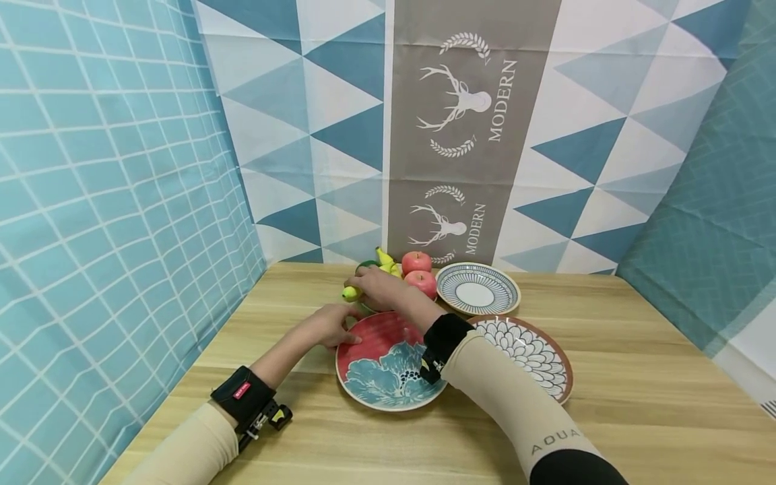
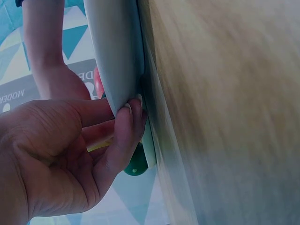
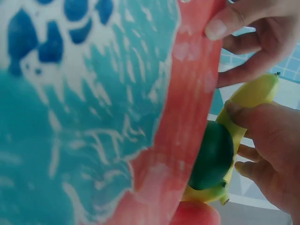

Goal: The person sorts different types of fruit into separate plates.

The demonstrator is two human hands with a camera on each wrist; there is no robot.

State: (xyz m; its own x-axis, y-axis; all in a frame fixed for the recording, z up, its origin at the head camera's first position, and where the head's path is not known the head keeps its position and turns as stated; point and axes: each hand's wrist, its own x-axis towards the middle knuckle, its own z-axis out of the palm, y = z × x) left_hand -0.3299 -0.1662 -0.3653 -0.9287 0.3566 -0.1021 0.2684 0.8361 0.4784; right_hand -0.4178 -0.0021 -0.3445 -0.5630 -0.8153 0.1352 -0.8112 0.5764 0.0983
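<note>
My left hand (image 1: 330,327) grips the upper-left rim of a red plate (image 1: 388,374) with a large blue flower, thumb on top and fingertips under the edge, as the left wrist view shows. Beyond that plate, my right hand (image 1: 377,285) pinches a yellow banana (image 3: 255,91) between thumb and fingers. The banana lies beside a dark green round fruit (image 3: 213,157) in the right wrist view. Two pink apples (image 1: 421,281) and more bananas (image 1: 388,263) are heaped beside this hand. A pale green dish edge (image 2: 149,145) shows under the fruit, mostly hidden.
Right of the fruit stands a blue-and-white patterned plate (image 1: 477,289). In front of it, a brown-rimmed plate with a petal pattern (image 1: 533,353) is partly covered by my right forearm. A patterned cloth (image 1: 455,135) hangs behind the wooden table (image 1: 636,404).
</note>
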